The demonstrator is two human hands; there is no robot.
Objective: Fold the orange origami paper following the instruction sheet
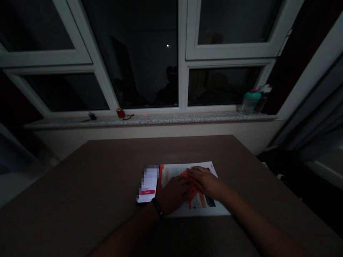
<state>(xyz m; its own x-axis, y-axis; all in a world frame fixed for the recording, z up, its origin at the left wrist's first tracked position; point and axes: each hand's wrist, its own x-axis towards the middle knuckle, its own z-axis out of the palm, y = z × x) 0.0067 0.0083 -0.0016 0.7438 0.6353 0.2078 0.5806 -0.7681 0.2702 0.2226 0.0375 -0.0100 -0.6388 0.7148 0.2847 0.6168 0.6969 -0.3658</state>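
An orange-red piece of paper (193,192) lies under my hands, on top of a printed booklet or sheet (174,170) with text and pictures. My left hand (174,192), with a dark band (157,207) on its wrist, curls over the left side of the orange paper, its fingers close together on it. From the right, my right hand (205,181) rests flat, fingers stretched out across the paper's upper right edge. The two hands nearly meet at the top of the paper. Left of the booklet is a phone (150,182) with a lit screen, partly blurred out.
The brown table (107,171) reaches toward a window sill (160,118). On the sill are a small red jar (120,113), a small dark object (92,116) and a teal-lidded bottle (250,101). Grey curtains (316,107) hang at the right. The room is dim.
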